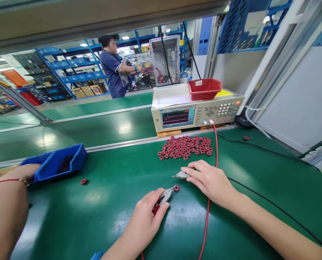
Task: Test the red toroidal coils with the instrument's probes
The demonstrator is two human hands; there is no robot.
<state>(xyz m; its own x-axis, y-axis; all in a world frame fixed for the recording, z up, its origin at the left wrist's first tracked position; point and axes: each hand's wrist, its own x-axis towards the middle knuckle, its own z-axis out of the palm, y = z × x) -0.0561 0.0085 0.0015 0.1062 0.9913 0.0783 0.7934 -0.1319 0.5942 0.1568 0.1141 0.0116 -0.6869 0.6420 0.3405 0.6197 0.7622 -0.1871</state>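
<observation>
Grips a red-handled clip [166, 196] in the left hand [147, 216], with fingers closed around it. Reaches with its metal nose to the edge of a small ring coil [176, 188], low over the middle of the green worktop [95, 216]; too small to tell whether nipping the rim or a wire end. Looks round and open at the centre, with evenly spaced red turns over a darker ring and the hole facing the camera.

Holds the other clip [183, 174] in the right hand [211, 180], also with fingers closed on it, pointing left, just above the coil and apart from it.

Lies behind, in a loose red-and-dark heap: a coil pile [185, 147], in front of a tester [198, 112] lit with a wavy trace and red "NG", and topped by a red tray [205, 89]. Runs down beside the right hand: a red cable [217, 144]. Stretches in at the left: another person's arm [6, 209], beside a blue bin [65, 162].
</observation>
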